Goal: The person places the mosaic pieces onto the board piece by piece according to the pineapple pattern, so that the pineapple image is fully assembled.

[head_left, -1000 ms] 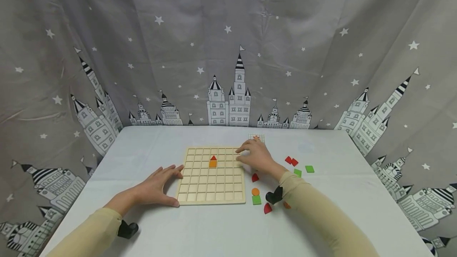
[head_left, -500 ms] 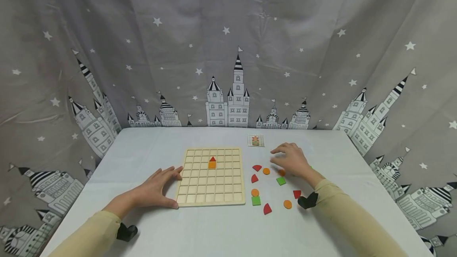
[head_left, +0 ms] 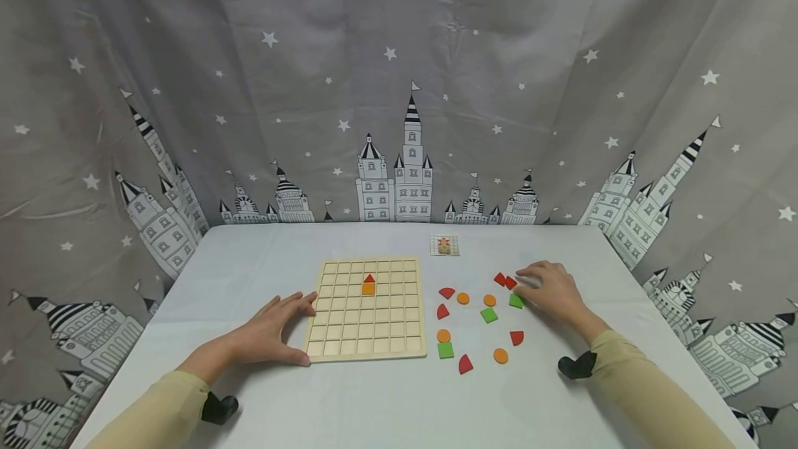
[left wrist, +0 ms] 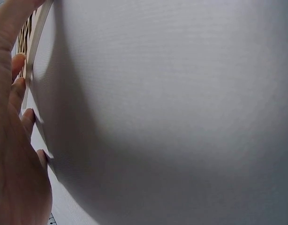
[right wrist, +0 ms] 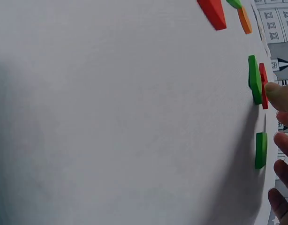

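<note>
Here, the left hand (head_left: 268, 333) spreads wide against a wooden grid board (head_left: 364, 330) holding a red triangle (head_left: 369, 278) and orange square (head_left: 368, 289); orange discs (head_left: 443, 336) lie rightward, then the right hand (head_left: 551, 291), fingers parted, beside a red tile (head_left: 510, 283).

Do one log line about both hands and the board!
Left hand: at left edge of board | Right hand: by red piece, green piece | Board: red triangle beyond orange square

The card (head_left: 445, 245), at the upper centre of the head view, is too small to read. In the wrist views, the left hand (left wrist: 17, 154) is cut off at left, the right hand (right wrist: 285, 144) at right.
</note>
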Tool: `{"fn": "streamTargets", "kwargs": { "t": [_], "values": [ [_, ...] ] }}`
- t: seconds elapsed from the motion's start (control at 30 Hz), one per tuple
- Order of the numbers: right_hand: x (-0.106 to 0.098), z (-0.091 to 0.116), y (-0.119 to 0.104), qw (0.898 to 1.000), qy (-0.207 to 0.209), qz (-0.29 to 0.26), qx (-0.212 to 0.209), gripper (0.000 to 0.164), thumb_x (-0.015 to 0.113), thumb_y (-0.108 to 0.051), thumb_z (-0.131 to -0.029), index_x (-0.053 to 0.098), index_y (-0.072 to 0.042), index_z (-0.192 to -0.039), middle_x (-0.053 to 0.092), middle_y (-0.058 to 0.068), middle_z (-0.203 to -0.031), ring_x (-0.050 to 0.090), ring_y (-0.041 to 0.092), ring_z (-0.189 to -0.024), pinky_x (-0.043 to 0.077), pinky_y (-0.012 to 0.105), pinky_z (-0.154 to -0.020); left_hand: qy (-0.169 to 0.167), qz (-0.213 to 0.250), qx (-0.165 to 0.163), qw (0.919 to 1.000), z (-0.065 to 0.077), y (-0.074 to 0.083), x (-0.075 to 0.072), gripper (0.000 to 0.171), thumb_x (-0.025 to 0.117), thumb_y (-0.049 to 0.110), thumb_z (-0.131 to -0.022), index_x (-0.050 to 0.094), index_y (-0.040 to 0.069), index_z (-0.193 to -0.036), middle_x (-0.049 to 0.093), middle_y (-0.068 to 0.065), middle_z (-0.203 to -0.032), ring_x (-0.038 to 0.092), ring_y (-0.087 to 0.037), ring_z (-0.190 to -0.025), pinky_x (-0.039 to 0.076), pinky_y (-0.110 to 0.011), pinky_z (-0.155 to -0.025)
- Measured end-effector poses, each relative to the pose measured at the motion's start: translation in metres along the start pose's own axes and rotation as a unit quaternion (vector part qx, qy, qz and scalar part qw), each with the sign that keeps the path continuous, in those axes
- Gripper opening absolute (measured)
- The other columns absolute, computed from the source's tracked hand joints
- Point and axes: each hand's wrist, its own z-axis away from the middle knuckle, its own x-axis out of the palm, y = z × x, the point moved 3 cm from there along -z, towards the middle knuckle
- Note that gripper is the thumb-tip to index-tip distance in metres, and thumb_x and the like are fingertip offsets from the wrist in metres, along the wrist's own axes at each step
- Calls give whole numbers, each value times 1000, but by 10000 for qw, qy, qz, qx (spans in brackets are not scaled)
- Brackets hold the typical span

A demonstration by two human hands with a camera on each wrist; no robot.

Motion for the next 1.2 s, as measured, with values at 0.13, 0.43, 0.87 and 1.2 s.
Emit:
{"fn": "streamTargets", "kwargs": {
  "t": [0.13, 0.43, 0.87, 1.2],
  "values": [
    [2, 1, 3, 10000, 84, 34, 42, 42, 77, -36, -90, 74, -9, -121, 63, 22, -129, 50, 46, -121, 40, 65, -102, 3, -42, -7, 10000, 0, -1, 1, 86, 82, 72, -67, 54, 20, -129, 34, -11, -164, 22, -43, -151, 5, -64, -123],
    [11, -6, 3, 9996, 22, -72, 265, 38, 76, -40, -90, 77, -10, -113, 63, 21, -126, 47, 43, -121, 39, 65, -103, -28, 1, -54, 10000, 0, 0, 1, 85, 83, 71, -67, 54, 20, -129, 35, -11, -164, 22, -42, -152, 5, -63, -123],
    [12, -10, 1, 9999, -58, -9, 106, 41, 73, -39, -93, 74, -14, -125, 60, 21, -130, 45, 45, -124, 36, 68, -105, -37, 21, 42, 10000, 0, -1, 2, 84, 83, 71, -67, 54, 20, -128, 34, -11, -164, 23, -42, -152, 7, -64, -122],
    [14, -12, 4, 9999, -46, 3, 153, 40, 77, -40, -90, 75, -11, -117, 59, 21, -130, 44, 44, -124, 36, 67, -105, -44, -9, 25, 10000, -1, 0, 1, 83, 83, 71, -67, 54, 20, -127, 34, -10, -164, 23, -43, -152, 7, -65, -122]
  ]
}}
